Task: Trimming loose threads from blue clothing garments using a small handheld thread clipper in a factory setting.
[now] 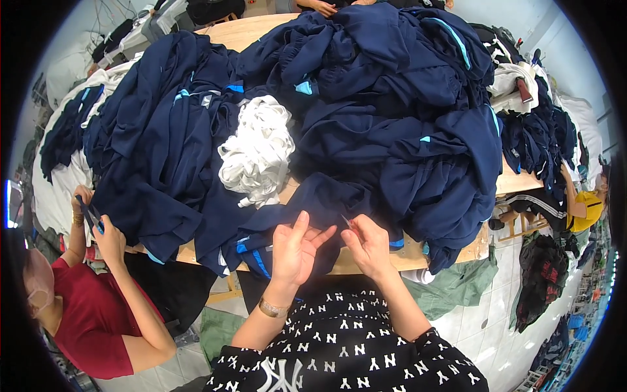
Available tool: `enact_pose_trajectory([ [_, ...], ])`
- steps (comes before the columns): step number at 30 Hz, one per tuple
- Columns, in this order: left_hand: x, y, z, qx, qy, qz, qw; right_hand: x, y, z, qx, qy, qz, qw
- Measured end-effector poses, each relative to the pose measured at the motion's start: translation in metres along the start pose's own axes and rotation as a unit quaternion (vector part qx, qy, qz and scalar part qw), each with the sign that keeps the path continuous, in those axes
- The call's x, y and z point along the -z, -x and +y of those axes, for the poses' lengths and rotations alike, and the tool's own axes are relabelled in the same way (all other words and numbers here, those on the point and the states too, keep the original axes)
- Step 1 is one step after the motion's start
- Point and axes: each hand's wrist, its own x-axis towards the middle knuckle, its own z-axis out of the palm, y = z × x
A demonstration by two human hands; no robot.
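Observation:
My left hand (295, 251) is held palm up over the table's near edge, its fingers apart and nothing clearly in them. Close to its right, my right hand (369, 245) is closed in a pinch. From those fingers a small, thin, pointed sliver (346, 222) sticks out; whether it is a blade tip or something else is too small to tell. Just beyond both hands lies a dark navy garment (330, 196) with blue trim at its left end. A heap of white fabric tape (258, 150) rests further off, left of centre.
Large piles of navy garments (418, 98) cover much of the wooden table (470, 251). At my left a person in a red top (98, 320) holds up blue-handled scissors (98, 225). A person in yellow (586, 210) is far right. Green cloth (457, 287) lies on the floor.

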Motion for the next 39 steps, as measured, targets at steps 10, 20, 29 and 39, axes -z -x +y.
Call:
enact_pose_trajectory([
  [10, -0.004, 0.003, 0.006, 0.003, -0.047, 0.023, 0.999, -0.004, -0.001, 0.0, 0.029, -0.006, -0.013, 0.999],
  [20, 0.0, 0.002, 0.003, 0.008, -0.073, 0.02, 0.997, -0.002, -0.008, 0.001, 0.074, 0.028, -0.003, 0.997],
  [29, -0.001, 0.003, 0.003, -0.001, -0.079, 0.023, 0.997, -0.002, -0.009, 0.002, 0.08, 0.04, -0.005, 0.996],
  [39, -0.001, 0.004, 0.002, 0.005, -0.056, 0.023, 0.998, -0.002, -0.009, 0.001, 0.124, 0.08, 0.002, 0.989],
])
